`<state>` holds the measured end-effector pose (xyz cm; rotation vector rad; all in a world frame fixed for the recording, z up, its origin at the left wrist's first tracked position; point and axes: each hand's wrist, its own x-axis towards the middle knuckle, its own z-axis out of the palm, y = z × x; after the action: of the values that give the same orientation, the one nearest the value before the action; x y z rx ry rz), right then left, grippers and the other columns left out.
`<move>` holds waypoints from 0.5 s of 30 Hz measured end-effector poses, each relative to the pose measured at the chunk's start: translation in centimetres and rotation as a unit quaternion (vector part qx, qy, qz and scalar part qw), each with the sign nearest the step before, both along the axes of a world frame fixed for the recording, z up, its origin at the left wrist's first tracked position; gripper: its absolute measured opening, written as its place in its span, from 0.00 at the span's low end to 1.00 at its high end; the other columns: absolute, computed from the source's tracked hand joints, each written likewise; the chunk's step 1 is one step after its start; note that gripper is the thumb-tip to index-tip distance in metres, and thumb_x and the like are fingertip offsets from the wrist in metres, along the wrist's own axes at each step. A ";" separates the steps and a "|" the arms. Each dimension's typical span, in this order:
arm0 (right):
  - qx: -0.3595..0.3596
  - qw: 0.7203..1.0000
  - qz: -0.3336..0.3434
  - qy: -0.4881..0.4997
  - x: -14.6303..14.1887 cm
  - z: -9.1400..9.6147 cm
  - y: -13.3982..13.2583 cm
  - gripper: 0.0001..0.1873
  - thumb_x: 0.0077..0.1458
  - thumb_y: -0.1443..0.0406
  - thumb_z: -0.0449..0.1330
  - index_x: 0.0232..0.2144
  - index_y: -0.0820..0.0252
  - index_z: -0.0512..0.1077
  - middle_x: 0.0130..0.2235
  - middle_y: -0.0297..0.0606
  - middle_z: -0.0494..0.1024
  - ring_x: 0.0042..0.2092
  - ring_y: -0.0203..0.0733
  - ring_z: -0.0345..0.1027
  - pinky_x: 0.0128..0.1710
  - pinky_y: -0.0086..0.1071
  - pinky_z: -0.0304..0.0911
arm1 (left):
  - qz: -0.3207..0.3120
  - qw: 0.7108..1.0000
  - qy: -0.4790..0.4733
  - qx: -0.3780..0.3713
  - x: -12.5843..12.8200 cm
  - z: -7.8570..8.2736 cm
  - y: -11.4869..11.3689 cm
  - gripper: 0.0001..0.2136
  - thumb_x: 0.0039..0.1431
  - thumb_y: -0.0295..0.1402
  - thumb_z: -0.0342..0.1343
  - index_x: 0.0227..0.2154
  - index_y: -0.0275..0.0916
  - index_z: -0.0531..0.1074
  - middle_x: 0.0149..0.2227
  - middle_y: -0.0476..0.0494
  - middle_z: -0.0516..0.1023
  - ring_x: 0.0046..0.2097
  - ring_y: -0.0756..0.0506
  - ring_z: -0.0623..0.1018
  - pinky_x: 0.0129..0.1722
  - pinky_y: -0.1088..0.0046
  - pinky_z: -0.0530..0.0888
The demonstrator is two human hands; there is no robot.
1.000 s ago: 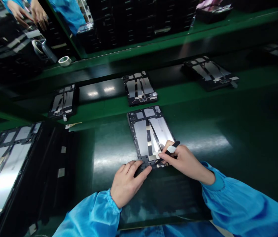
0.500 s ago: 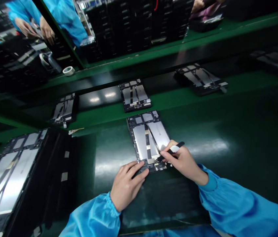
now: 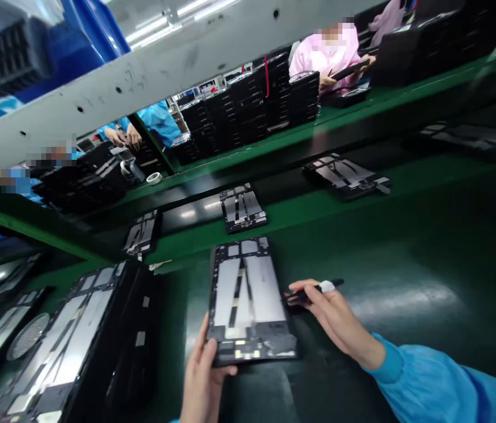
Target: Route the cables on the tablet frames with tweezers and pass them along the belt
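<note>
An opened tablet (image 3: 267, 288) with silver battery cells and dark ribbon cables is tilted up off the dark green bench. My left hand (image 3: 203, 370) grips its lower left corner, thumb on the front edge and fingers beneath. Just right of the tablet is my right hand (image 3: 340, 323), closed around black tweezers (image 3: 338, 283) with a white wrap. The tips of the tweezers point left, toward the tablet's right edge.
A tall stack of opened tablets (image 3: 71, 317) stands at left. Further opened tablets (image 3: 243, 208) lie along the green strip behind. A tape roll (image 3: 154, 178) rests on the far ledge. A worker in pink (image 3: 327, 59) sits across, beside dark stacks (image 3: 248, 106).
My left hand has gone from lying flat on the tablet's lower part to gripping and lifting its corner. The right hand has drawn the tweezers away to the right. My view has tipped up.
</note>
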<state>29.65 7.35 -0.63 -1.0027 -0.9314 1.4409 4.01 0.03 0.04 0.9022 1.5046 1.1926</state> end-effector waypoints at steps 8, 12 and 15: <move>0.012 0.991 -0.059 -0.123 0.4 -1.6 9.4 0.27 0.60 0.47 0.54 0.52 0.58 0.70 0.36 0.45 0.83 0.34 0.45 0.80 0.35 0.40 0.75 | 0.199 0.979 0.015 0.045 -5.8 0.8 10.8 0.15 0.63 0.30 0.52 0.52 0.41 0.72 0.50 0.39 0.76 0.47 0.44 0.78 0.37 0.72 0.80; 0.039 0.983 -0.088 -0.158 -0.7 -3.2 13.9 0.21 0.61 0.54 0.55 0.52 0.59 0.69 0.47 0.49 0.80 0.47 0.49 0.77 0.47 0.46 0.72 | 0.247 0.963 0.087 0.072 -7.5 0.4 19.9 0.16 0.66 0.36 0.54 0.54 0.37 0.68 0.51 0.38 0.73 0.47 0.43 0.77 0.44 0.62 0.78; 0.059 0.976 -0.088 -0.189 -1.4 -3.4 16.2 0.18 0.62 0.60 0.58 0.53 0.57 0.69 0.51 0.48 0.78 0.54 0.51 0.72 0.53 0.46 0.67 | 0.245 0.949 0.165 0.106 -7.8 0.1 23.7 0.18 0.65 0.39 0.55 0.54 0.37 0.67 0.55 0.38 0.69 0.52 0.41 0.74 0.50 0.55 0.74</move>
<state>28.24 23.53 -3.99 -1.2612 -1.1537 1.0519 -3.83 23.76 0.12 0.9302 1.9743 1.6488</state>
